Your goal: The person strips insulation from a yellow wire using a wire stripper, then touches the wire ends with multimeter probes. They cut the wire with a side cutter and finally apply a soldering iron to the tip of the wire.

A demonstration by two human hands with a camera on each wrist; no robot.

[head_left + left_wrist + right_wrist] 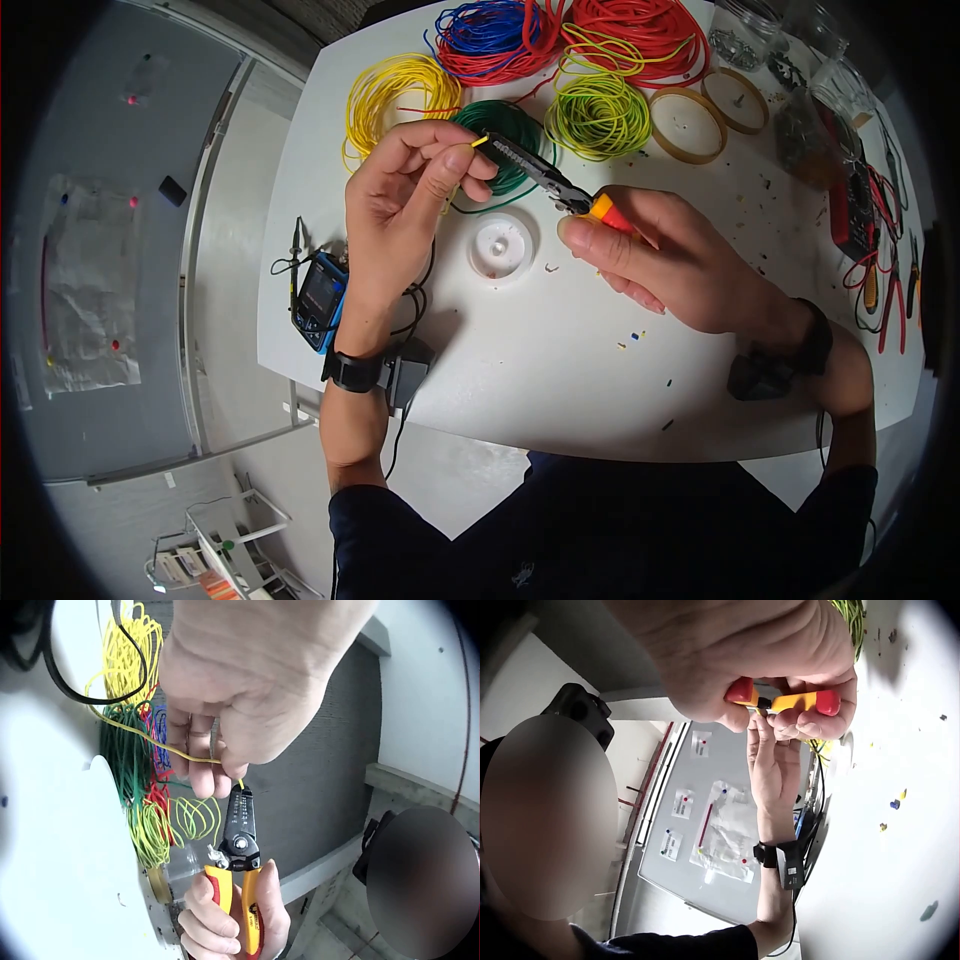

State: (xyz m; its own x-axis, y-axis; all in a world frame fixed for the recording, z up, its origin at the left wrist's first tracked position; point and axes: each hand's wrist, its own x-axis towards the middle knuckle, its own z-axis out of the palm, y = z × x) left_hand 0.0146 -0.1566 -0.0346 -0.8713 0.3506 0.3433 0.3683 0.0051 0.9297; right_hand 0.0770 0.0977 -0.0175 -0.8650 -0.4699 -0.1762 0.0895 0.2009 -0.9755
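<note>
My left hand pinches a yellow wire between thumb and fingers, a short end of it poking past the fingertips. That end meets the tip of the wire strippers, whose dark blades carry a row of stripping notches. Curled around their yellow-and-red handles is my right hand. In the left wrist view the handles stand slightly apart, and the wire trails back toward the yellow coil. Below the tool on the table sits a round white dish.
Behind the hands lie a green coil, a yellow-green coil, a blue coil and a red coil. A blue handheld meter stands at left, a red multimeter at right. Tan rings and scattered clippings lie nearby.
</note>
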